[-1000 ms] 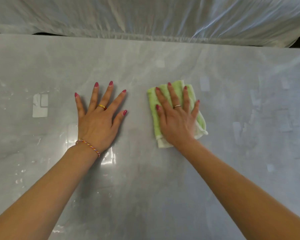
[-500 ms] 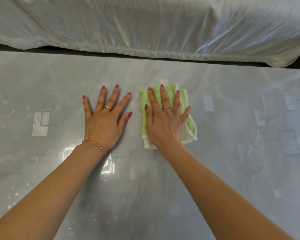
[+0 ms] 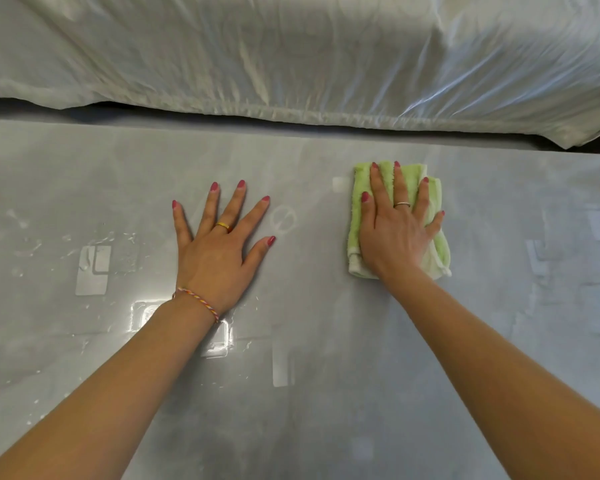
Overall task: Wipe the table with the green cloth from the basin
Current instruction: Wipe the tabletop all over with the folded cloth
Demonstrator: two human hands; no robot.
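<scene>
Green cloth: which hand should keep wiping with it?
The right hand. It already lies flat on the green cloth, pressing it to the table. The left hand rests on bare table, apart from it.

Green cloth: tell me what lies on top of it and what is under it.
The right hand lies flat on the green cloth, fingers straight, pressing it onto the table. The cloth's middle and the table beneath it are covered, so I cannot tell whether that patch is clean.

Fluffy terry cloth (image 3: 400,216); glossy, smooth grey table (image 3: 326,393)
</scene>
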